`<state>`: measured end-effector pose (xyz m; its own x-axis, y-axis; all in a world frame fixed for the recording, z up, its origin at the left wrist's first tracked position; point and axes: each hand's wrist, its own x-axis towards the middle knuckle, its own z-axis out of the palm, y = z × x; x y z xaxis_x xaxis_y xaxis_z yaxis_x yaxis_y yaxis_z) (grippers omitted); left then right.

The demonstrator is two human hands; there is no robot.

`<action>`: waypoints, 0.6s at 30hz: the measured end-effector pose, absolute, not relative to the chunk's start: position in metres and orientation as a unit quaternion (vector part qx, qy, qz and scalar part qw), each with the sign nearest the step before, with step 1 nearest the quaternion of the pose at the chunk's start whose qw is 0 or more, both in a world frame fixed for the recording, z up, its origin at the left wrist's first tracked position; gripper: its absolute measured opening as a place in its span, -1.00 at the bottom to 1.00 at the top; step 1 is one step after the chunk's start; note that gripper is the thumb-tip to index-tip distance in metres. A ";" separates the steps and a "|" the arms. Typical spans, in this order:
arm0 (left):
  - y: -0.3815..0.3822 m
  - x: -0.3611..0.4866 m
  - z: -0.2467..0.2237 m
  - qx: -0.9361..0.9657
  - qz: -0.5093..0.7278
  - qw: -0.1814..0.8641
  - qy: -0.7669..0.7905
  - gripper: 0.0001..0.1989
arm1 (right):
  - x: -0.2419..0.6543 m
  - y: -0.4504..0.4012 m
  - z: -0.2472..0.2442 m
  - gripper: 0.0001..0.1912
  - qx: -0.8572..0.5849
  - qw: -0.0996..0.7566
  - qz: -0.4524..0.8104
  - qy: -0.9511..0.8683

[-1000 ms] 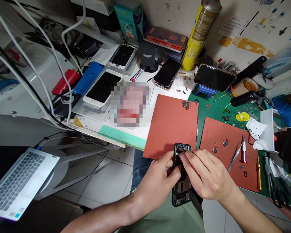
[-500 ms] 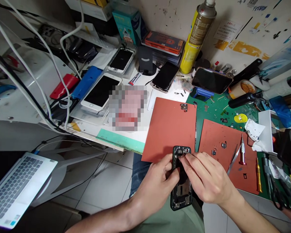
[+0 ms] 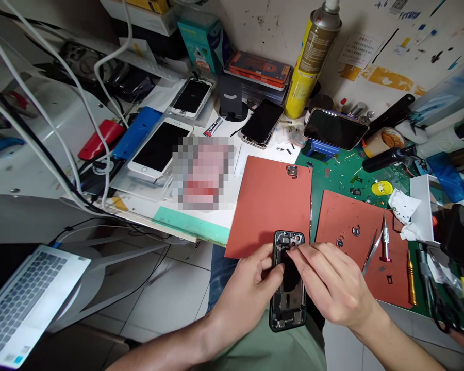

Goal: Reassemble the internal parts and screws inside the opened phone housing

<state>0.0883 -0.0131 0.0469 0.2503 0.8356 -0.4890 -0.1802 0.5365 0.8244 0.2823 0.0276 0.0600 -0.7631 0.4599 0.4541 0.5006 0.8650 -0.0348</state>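
An opened smartphone frame (image 3: pixel 290 304), black with its inner parts showing, is held upright over my lap near the table's front edge. My left hand (image 3: pixel 251 281) grips its left side, the thumb lying over the frame's inside. The fingers of my right hand (image 3: pixel 328 283) are pinched together at the upper inside of the frame, below the camera area. Whatever sits between those fingertips is too small or hidden to make out. Just beyond the phone lies a reddish-brown mat (image 3: pixel 270 206) with a small metal part (image 3: pixel 292 171) at its top corner.
On a second mat (image 3: pixel 340 278) at right lie tweezers (image 3: pixel 372 251), a screwdriver (image 3: pixel 386 239), a gold screwdriver (image 3: pixel 411 278) and small parts. Scissors (image 3: pixel 444 314) are near the right edge. Phones, including a white one (image 3: pixel 160 147), and a spray can (image 3: pixel 311 62) stand behind. A laptop (image 3: pixel 34 304) is lower left.
The phone frame is tilted slightly differently, its lower end a little higher and further left. My right fingertips remain pinched at its upper inside; my left hand keeps its hold.
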 end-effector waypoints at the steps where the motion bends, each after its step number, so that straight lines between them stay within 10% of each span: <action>1: -0.012 0.087 0.048 0.316 0.356 0.727 0.494 -0.67 | 0.284 0.025 0.060 -0.72 -0.277 0.244 -0.028 -0.929; 18: -0.021 0.081 0.031 0.248 0.408 0.743 0.468 -0.59 | 0.262 -0.061 0.028 -0.63 -0.677 0.351 0.398 -0.510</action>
